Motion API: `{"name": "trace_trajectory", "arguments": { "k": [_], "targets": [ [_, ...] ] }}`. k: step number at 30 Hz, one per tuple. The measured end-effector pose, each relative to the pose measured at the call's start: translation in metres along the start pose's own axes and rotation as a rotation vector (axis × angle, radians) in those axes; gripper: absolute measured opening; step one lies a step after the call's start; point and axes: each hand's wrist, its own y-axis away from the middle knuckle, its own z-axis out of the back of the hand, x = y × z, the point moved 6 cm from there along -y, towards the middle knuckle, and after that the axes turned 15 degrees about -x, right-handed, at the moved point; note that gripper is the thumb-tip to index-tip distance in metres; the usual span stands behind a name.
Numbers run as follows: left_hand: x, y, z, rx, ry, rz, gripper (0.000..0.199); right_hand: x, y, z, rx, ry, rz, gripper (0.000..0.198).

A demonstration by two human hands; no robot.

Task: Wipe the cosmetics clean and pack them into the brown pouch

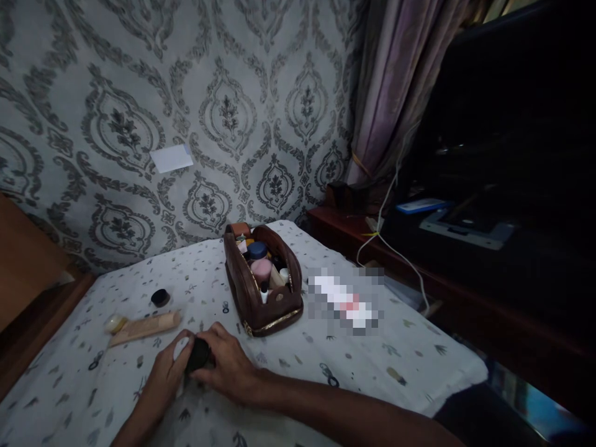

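Here, a dark object (199,354) sits against the right hand (229,364).

From my remote seat I make out a brown bag (246,288), smooth and leather-like with a faint sheen, its zip (279,321) shiny metal. The printed cloth (372,372) looks matt; toward its left edge, I see a smooth beige plastic tube (146,326) and faintly glossy black plastic cap (160,298).
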Motion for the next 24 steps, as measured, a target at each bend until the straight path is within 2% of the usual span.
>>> {"name": "trace_trajectory", "arguments": {
  "k": [2, 5, 7, 10, 13, 15, 17, 19, 21, 24],
  "targets": [
    [0.004, -0.003, -0.002, 0.06, -0.114, -0.016, 0.047, -0.004, 0.0, -0.001, 0.03, 0.023, 0.0, 0.049],
    [0.011, -0.007, 0.001, 0.085, -0.293, -0.1, 0.047, -0.004, 0.002, 0.0, 0.114, 0.095, 0.035, 0.05],
    [0.015, -0.009, 0.002, 0.128, -0.339, -0.14, 0.048, 0.004, 0.001, 0.01, 0.141, 0.133, 0.09, 0.047],
    [0.016, -0.015, 0.002, 0.2, -0.328, -0.127, 0.049, 0.033, -0.007, 0.049, 0.093, 0.074, 0.259, 0.032],
    [0.003, -0.032, 0.009, 0.156, -0.291, -0.117, 0.048, 0.066, -0.029, 0.11, -0.067, 0.041, 0.423, 0.02],
    [-0.017, -0.049, 0.016, 0.093, -0.263, -0.114, 0.05, 0.076, -0.052, 0.151, -0.192, 0.157, 0.434, 0.02],
    [-0.046, -0.068, 0.018, 0.089, -0.239, -0.132, 0.047, 0.076, -0.079, 0.181, -0.245, 0.341, 0.408, 0.021],
    [-0.083, -0.089, 0.016, 0.128, -0.21, -0.158, 0.052, 0.066, -0.105, 0.196, -0.178, 0.57, 0.351, 0.021],
    [-0.127, -0.113, 0.01, 0.115, -0.13, -0.266, 0.055, 0.051, -0.124, 0.198, -0.04, 0.765, 0.301, 0.021],
    [-0.183, -0.154, -0.016, 0.12, -0.07, -0.429, 0.058, 0.033, -0.138, 0.193, 0.112, 0.94, 0.285, 0.026]
  ]
}}
